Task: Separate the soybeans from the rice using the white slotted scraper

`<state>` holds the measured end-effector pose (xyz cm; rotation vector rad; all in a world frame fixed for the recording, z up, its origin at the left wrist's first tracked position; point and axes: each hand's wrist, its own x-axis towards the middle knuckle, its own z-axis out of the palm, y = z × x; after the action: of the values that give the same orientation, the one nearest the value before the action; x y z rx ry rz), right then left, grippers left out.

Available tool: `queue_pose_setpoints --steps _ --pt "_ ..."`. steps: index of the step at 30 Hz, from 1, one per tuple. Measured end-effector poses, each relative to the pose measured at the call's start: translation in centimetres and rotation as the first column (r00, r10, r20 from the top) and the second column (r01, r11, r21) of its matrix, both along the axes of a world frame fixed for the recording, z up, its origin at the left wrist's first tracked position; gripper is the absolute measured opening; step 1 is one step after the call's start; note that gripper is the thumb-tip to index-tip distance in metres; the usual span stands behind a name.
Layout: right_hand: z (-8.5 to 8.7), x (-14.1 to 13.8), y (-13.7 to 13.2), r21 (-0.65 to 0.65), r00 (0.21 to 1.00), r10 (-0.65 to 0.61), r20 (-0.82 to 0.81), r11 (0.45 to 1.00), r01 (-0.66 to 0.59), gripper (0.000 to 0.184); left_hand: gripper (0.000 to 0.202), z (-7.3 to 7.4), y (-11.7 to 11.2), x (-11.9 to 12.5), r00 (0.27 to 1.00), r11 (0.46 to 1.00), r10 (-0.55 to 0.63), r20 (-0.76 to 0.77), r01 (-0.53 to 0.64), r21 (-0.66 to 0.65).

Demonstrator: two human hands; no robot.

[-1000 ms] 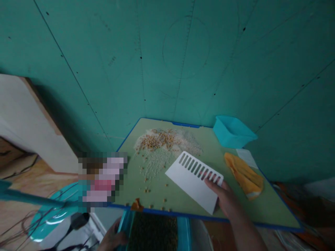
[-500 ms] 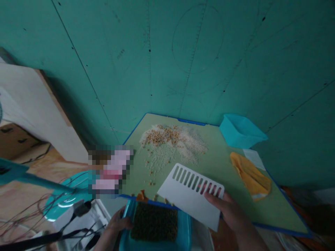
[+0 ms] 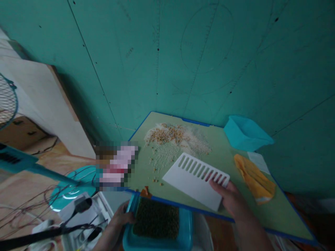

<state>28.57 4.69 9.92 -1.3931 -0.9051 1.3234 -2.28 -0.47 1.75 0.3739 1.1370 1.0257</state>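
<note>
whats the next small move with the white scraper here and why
Probably carry the white scraper across the board and set its edge behind the grain pile, ready to draw some forward. The right hand grips the scraper's corner near the front edge. The left hand holds the teal tray just below that edge, and most of the grain lies far from it.

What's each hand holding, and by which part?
The right hand grips the white slotted scraper by its right end; left hand holds the teal tub by its left rim.
</note>
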Motion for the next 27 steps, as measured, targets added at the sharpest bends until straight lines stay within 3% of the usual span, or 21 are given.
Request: queue_pose_setpoints --steps 6,13,19,23,27 --pt "0.6 -0.1 3.3 0.027 0.972 0.23 0.046 0.973 -0.231 0.04 0.04 0.1 0.1 -0.1 0.998 0.999 0.02 0.052 -0.022 0.033" --pt "-0.2 -0.6 4.7 0.014 0.963 0.271 0.0 0.963 -0.271 0.038 0.034 -0.4 0.2 -0.7 1.0 0.999 0.028 0.001 -0.028 0.027" --pt "-1.1 -1.3 4.8 -0.027 0.967 0.254 -0.034 0.967 -0.255 0.045 0.025 -2.9 2.0 -1.8 0.967 0.993 -0.025 -0.255 0.053 0.102" --pt "-1.3 -1.3 4.9 -0.04 0.95 0.307 -0.056 0.95 -0.309 0.049 0.019 -3.8 2.1 -2.1 0.975 0.993 -0.013 -0.223 0.038 0.111" --pt "-1.5 -1.5 5.0 -0.022 0.935 0.353 -0.031 0.935 -0.353 0.045 0.026 -4.1 2.1 -2.2 0.978 0.995 -0.003 -0.207 0.023 0.094"
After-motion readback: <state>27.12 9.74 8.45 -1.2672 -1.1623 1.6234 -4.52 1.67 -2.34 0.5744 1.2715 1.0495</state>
